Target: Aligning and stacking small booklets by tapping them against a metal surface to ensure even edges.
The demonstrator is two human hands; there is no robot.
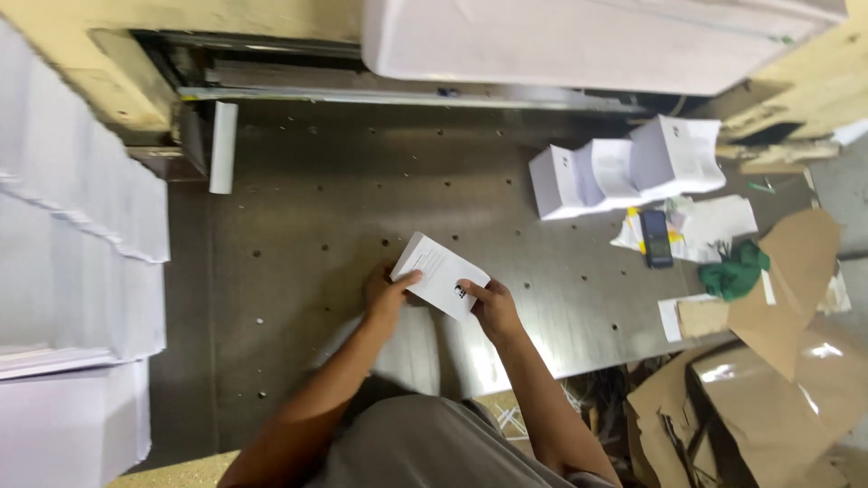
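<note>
both hands grip one small white paper stack [440,275] at the table middle: left hand [384,294] at its 8 o'clock, right hand [493,307] at 4 o'clock, fingers closed on the edges. a loose grip may let sheets fan out. more stacks [624,172] lie at 2 o'clock.

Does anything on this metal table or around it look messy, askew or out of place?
Yes. Torn brown cardboard spills over the metal table at its right edge. Beside it, a green cloth and a dark handheld device lie on loose papers. The small paper stacks sit fanned, not squared.
</note>
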